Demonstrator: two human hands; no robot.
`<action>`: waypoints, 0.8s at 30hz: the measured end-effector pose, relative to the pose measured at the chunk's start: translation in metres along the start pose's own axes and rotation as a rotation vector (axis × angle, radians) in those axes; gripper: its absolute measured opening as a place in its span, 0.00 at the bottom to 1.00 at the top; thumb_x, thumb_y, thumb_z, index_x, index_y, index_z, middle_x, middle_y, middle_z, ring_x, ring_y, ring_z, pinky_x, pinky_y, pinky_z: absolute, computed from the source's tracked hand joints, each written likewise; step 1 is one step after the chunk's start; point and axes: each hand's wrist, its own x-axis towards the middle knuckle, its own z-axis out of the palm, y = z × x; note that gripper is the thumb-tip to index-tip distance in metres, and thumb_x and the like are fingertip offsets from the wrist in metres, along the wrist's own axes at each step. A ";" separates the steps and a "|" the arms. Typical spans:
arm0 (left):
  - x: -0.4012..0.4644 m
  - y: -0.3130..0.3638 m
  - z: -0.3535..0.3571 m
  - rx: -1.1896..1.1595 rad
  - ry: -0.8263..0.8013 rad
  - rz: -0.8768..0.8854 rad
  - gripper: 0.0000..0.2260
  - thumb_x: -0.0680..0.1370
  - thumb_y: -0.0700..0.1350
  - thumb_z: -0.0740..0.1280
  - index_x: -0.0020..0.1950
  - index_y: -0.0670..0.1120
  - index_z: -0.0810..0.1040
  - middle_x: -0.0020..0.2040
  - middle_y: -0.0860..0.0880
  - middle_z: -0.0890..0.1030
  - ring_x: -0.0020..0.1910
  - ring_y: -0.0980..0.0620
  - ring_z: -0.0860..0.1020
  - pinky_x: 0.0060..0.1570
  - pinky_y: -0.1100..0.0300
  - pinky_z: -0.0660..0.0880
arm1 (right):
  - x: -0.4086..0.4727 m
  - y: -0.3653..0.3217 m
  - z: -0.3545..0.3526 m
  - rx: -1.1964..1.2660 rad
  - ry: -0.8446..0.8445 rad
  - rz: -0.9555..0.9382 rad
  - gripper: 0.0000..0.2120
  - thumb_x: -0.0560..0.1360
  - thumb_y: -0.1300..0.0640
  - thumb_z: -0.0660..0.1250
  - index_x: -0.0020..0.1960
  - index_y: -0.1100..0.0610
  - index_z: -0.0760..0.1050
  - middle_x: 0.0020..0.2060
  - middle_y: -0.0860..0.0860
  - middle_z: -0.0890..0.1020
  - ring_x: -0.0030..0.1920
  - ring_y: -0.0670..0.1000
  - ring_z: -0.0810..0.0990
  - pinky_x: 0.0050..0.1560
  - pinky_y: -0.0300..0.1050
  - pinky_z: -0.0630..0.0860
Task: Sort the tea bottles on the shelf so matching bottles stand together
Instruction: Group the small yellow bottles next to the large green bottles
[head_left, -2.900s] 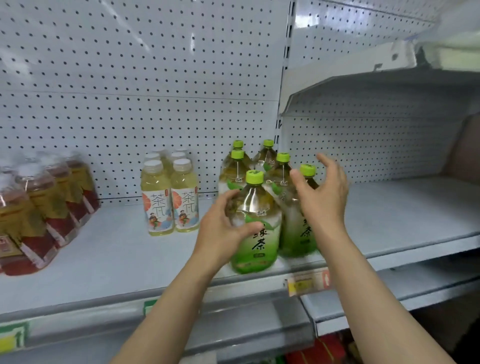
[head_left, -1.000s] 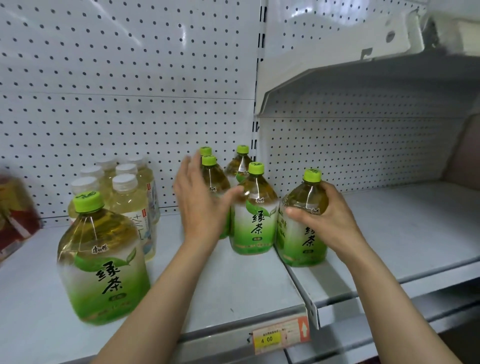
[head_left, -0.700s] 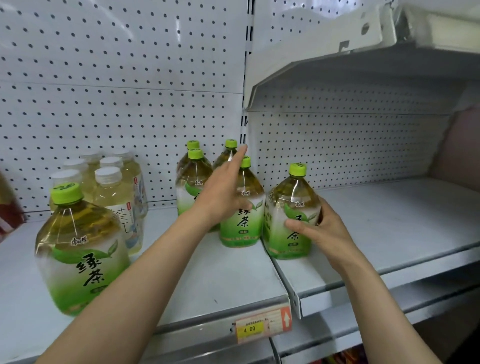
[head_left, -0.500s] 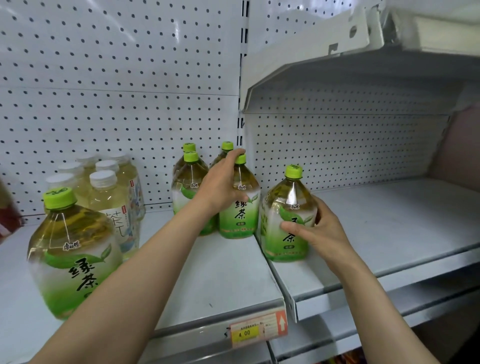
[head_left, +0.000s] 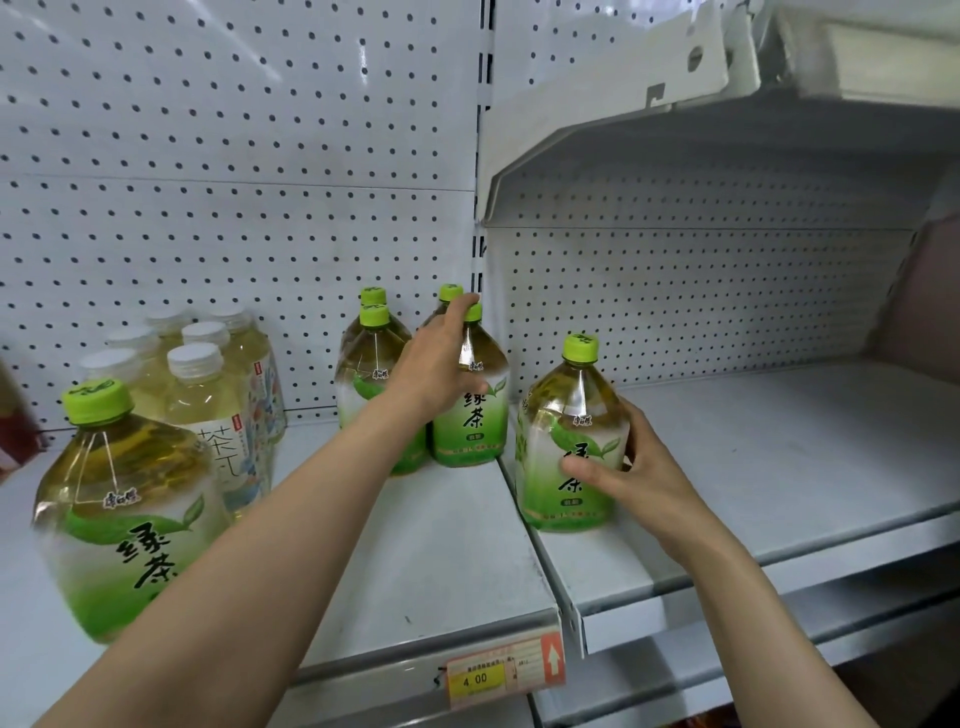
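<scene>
My left hand (head_left: 434, 364) has its fingers curled over the shoulder of a green tea bottle (head_left: 475, 400) in the back cluster, thumb on the label, fingertips up by the cap. My right hand (head_left: 631, 467) grips a lone green tea bottle (head_left: 569, 441) standing upright on the right shelf (head_left: 779, 467), thumb across the label front, fingers wrapped behind. Another green-capped bottle (head_left: 119, 509) stands well left of my left fingers, white-capped tea bottles (head_left: 208, 395) just behind it.

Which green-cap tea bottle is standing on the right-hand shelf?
The green tea bottle gripped by the right hand. It alone stands past the shelf gap; the other green-cap ones stand left of it.
</scene>
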 end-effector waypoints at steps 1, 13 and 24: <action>0.000 0.001 0.000 0.006 -0.015 -0.002 0.51 0.65 0.44 0.83 0.80 0.52 0.55 0.69 0.41 0.75 0.67 0.39 0.74 0.66 0.45 0.71 | 0.000 0.000 -0.003 -0.014 -0.014 0.010 0.40 0.63 0.52 0.80 0.71 0.42 0.68 0.58 0.43 0.83 0.55 0.38 0.82 0.47 0.35 0.80; -0.099 0.023 -0.083 -0.146 0.384 -0.020 0.51 0.71 0.54 0.76 0.83 0.52 0.45 0.80 0.53 0.63 0.77 0.54 0.62 0.73 0.57 0.60 | 0.020 -0.002 0.039 -0.092 -0.062 -0.007 0.44 0.55 0.46 0.86 0.67 0.40 0.72 0.57 0.46 0.85 0.58 0.48 0.83 0.58 0.53 0.82; -0.230 -0.057 -0.139 -0.245 0.673 -0.332 0.46 0.69 0.57 0.75 0.81 0.53 0.56 0.77 0.54 0.65 0.75 0.56 0.64 0.73 0.54 0.62 | 0.036 0.008 0.083 -0.003 0.019 -0.004 0.50 0.50 0.37 0.86 0.69 0.36 0.70 0.65 0.46 0.81 0.64 0.52 0.80 0.60 0.58 0.81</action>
